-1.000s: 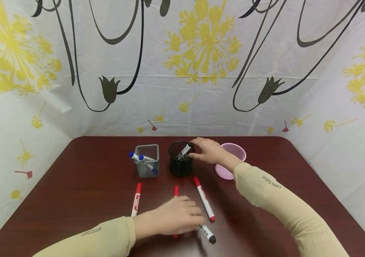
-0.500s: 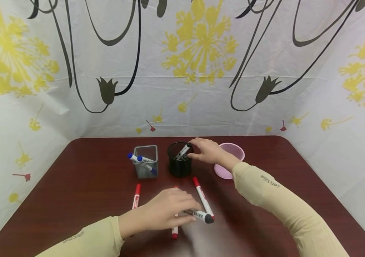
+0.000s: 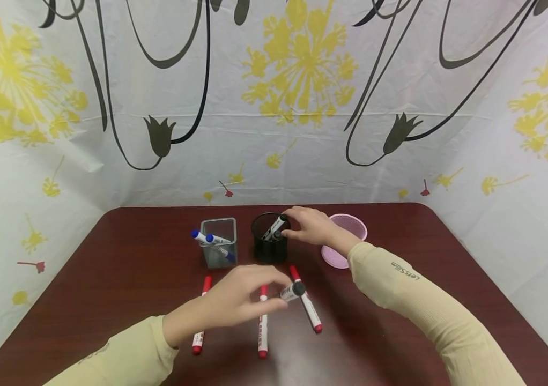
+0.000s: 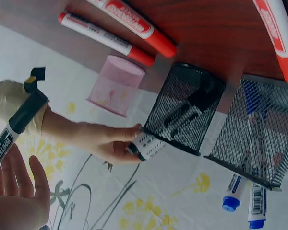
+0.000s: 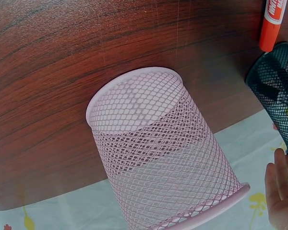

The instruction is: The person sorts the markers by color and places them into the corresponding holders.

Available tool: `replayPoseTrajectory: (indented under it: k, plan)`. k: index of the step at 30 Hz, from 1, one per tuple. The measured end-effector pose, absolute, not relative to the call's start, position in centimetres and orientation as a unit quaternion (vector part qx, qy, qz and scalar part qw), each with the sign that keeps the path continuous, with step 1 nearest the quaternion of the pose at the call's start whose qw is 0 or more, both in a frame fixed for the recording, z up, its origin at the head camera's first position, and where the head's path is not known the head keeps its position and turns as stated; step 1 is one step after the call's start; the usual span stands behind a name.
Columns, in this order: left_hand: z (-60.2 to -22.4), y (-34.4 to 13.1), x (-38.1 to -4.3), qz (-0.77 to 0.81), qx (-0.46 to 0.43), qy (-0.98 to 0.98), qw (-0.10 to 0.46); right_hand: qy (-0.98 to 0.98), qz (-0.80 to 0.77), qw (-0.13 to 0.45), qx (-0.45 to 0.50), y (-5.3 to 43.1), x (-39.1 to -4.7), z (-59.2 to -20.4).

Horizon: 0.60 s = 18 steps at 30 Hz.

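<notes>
My left hand (image 3: pixel 232 297) pinches a black-capped whiteboard marker (image 3: pixel 292 292) between thumb and fingers, raised above the table. In the left wrist view that marker (image 4: pixel 14 129) slants up from the fingers, cap away from them. My right hand (image 3: pixel 313 226) touches the right rim of the round black mesh pen cup (image 3: pixel 271 253). Its extended fingers (image 5: pixel 281 175) meet that rim in the right wrist view. Black markers (image 3: pixel 274 227) lean inside the cup. Red markers lie below: a left one (image 3: pixel 198 342) partly behind my hand, a middle one (image 3: pixel 263 333) and a right one (image 3: pixel 310 308).
Left of the black cup stands a square grey mesh holder (image 3: pixel 210 258) with several blue markers (image 3: pixel 200 236). A pink mesh cup (image 3: pixel 335 258) stands at the right, partly behind my right wrist. A patterned cloth (image 3: pixel 274 182) hangs behind the dark wooden table (image 3: pixel 148 257).
My left hand has lifted the black-capped marker off the table and carried it up and away from me, turning its cap upward. The right hand stays at the cup rim.
</notes>
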<state>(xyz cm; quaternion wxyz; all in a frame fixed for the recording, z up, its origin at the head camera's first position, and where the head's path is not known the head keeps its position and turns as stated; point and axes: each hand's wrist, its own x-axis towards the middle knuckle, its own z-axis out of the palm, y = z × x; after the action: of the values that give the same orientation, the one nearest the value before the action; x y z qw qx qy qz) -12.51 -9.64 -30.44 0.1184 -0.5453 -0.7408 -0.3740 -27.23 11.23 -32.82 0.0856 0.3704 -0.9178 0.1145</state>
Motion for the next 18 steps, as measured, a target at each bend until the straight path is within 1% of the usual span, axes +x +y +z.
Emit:
replayPoseTrajectory:
  k: [10,18]
  plan:
    - [-29.2,-10.2,-12.9,-0.443,-0.507,-0.732,0.104,-0.922,0.113,0.072,0.364,11.2,-27.2,-32.8]
    - [-28.6,-10.5,-13.2,-0.495,-0.447,-0.743,0.048,-0.922,0.117,0.074,0.361,11.3,-27.3,-32.9]
